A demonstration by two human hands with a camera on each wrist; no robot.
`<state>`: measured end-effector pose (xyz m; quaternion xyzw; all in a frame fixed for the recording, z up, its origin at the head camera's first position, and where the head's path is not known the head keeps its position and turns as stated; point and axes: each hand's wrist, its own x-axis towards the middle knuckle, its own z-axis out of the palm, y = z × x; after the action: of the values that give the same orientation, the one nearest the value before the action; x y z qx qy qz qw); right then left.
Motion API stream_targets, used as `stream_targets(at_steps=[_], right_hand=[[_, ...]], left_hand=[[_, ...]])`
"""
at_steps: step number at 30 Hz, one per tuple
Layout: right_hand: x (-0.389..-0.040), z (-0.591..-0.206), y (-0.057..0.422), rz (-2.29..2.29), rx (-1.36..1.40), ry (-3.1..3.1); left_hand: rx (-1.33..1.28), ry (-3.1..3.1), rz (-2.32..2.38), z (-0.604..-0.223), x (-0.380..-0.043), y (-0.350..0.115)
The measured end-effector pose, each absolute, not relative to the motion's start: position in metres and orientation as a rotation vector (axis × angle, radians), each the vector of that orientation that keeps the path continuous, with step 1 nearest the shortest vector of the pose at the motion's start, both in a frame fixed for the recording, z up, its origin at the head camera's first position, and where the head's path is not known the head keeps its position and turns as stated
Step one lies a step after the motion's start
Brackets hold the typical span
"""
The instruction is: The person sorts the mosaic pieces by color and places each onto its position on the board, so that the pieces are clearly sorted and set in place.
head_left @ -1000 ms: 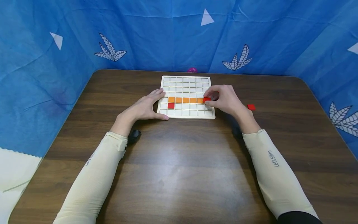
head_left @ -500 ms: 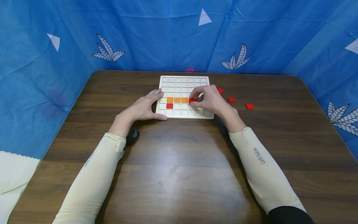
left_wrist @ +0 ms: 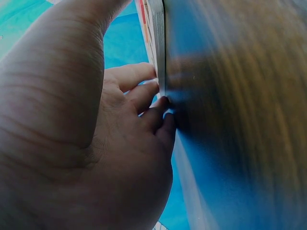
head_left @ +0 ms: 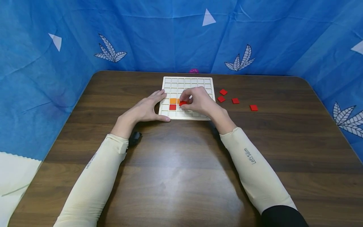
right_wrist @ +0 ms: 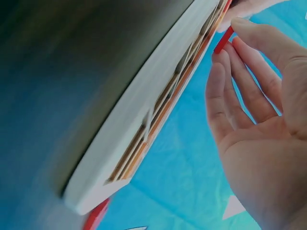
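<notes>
A white square grid board (head_left: 198, 118) lies toward the far side of the table. My left hand (head_left: 147, 108) rests at its left side, fingers extended along the edge and thumb at the near left corner. In the left wrist view the fingertips (left_wrist: 160, 103) touch the board's edge. Over the middle left of the grid, my right hand (head_left: 198, 100) pinches a small red square tile (right_wrist: 224, 40) between thumb and fingertips. One red tile (head_left: 172, 107) sits in a cell below an orange square (head_left: 173, 101); my right hand hides more of the orange row.
Several loose red tiles (head_left: 235, 101) lie right of the board, one farther out than the others. A brown wooden table (head_left: 175, 164) carries everything. Blue patterned cloth (head_left: 158, 37) hangs behind and at the sides.
My right hand has moved left along the orange row, carrying the red tile. Loose red tiles on the right have come into view from behind it. My left hand stays at the board.
</notes>
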<state>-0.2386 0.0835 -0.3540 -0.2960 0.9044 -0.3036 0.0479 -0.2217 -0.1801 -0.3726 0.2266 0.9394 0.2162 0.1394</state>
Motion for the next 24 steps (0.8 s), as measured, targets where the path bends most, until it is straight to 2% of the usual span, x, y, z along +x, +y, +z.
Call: stream_targets(at_steps=[5,24], right_hand=[[-0.238,-0.356,0.077,-0.859,-0.978,2.752],[-0.233,-0.359,0.07,-0.862,-0.995,2.755]], left_hand=[[0.674,2.721,0.633,-0.373,-0.223,-0.18],[0.663,2.722,0.617,-0.375,-0.224,-0.182]])
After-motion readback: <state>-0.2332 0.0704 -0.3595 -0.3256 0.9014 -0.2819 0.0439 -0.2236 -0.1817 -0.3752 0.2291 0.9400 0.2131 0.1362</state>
